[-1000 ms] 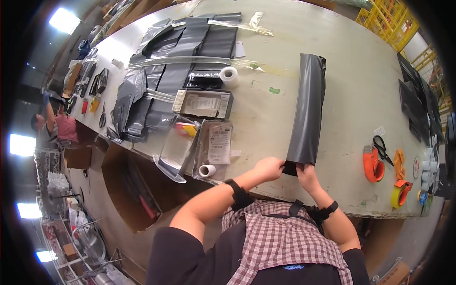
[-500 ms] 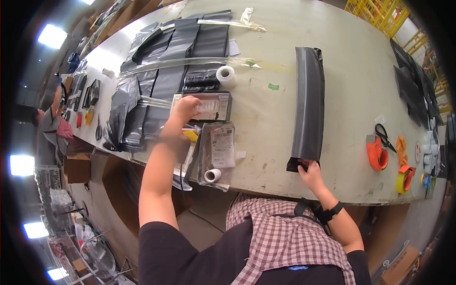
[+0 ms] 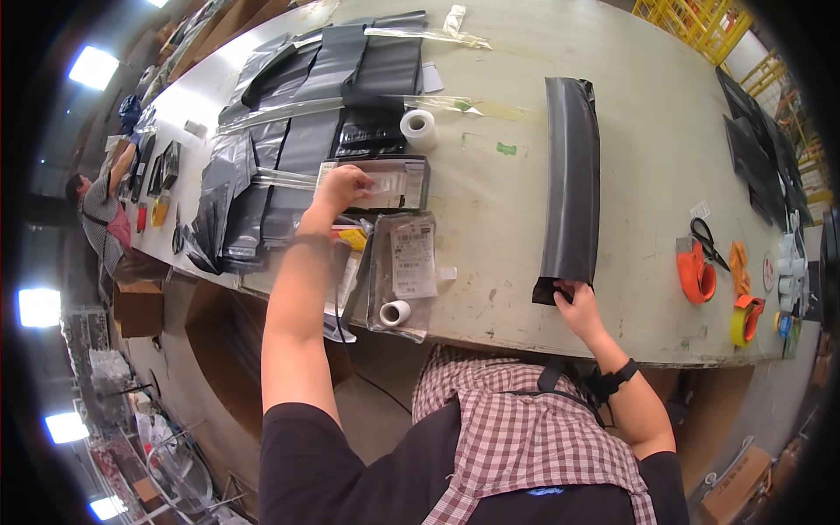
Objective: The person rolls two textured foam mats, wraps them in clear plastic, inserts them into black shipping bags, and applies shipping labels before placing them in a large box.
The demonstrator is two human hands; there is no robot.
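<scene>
A long dark grey plastic mailing bag (image 3: 570,184) lies lengthwise on the table, its near end slightly parted. My right hand (image 3: 577,308) pinches the lip of that near end, with some fingertips hidden at the opening. To the left, my left hand (image 3: 342,187) reaches over an open shallow box (image 3: 423,179). Its fingers are drawn together beside the clear plastic packets (image 3: 387,186) inside; whether one is caught between them is hidden. Just below the box sits a clear plastic-covered tray (image 3: 378,271) holding printed paper labels (image 3: 413,258) and a small white roll (image 3: 395,312).
Several grey bags (image 3: 297,131) lie overlapped at left under clear strips, beside a clear film roll (image 3: 418,128). At right are an orange tape dispenser (image 3: 696,273), black scissors (image 3: 707,241), a yellow tape roll (image 3: 745,322) and dark bags (image 3: 751,166). A co-worker (image 3: 107,210) stands far left.
The view has shifted slightly. My left hand stays at the box, its fingers a little lower among the packets. My right hand remains at the bag's near end, with its fingers shifted.
</scene>
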